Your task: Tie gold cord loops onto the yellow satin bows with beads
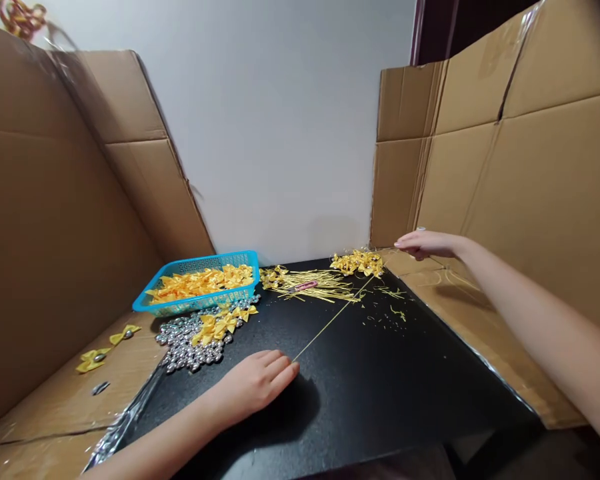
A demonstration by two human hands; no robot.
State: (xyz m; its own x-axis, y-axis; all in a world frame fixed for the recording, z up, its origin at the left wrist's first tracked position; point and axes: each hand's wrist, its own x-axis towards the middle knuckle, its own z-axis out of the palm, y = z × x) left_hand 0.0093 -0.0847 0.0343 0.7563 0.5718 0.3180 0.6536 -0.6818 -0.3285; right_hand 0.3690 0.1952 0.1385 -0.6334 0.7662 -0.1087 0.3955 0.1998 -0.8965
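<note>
A thin yellow cord (325, 328) runs taut and slanting across the black table. Its near end goes into the closed fingers of my left hand (263, 380), low over the table's front part. At the other end my right hand (425, 245) is raised near the back right corner, its fingers pinched together on the cord. A ring-like pale band shows on one of its fingers. Beneath the line lie cut yellow cords (325, 283) with a pink-handled cutter (304, 287) on top. Close to my right hand is a pile of yellow bows with beads (357, 263).
A blue basket (253, 275) of yellow ribbon bows stands at the back left. In front lie silver beads (180, 340) and several bows (223, 325). Cardboard panels (540, 200) wall both sides. Cord scraps (397, 313) dot the black table (380, 400).
</note>
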